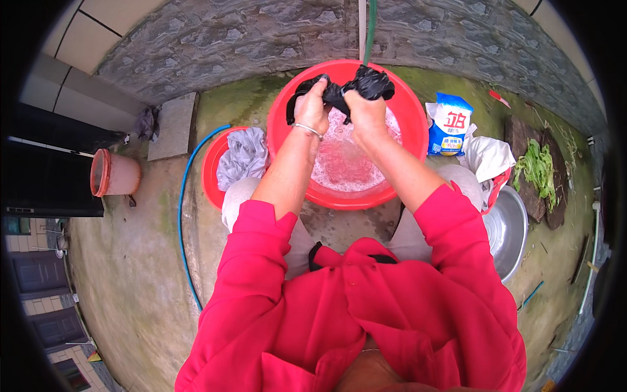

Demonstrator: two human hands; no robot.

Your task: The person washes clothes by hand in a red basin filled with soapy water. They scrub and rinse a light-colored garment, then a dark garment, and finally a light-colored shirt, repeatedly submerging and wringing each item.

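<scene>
A wet black cloth (370, 84) is stretched between my two hands over the far part of a large red plastic basin (289, 142). My left hand (312, 108), with a bangle at its wrist, grips one part of it; a loose end hangs past the hand. My right hand (365, 110) is closed around the bunched other part. Below them, foamy water (348, 161) lies in the basin. What kind of garment the cloth is, I cannot tell. A green hose (371, 34) comes down behind the basin's far rim.
A smaller red basin (210, 171) with grey cloth (242, 159) stands left, beside a blue hose (181, 206). On the right are a detergent bag (449, 125), white cloth (490, 157), a metal basin (512, 235) and leafy greens (536, 169). A bucket (122, 174) stands far left.
</scene>
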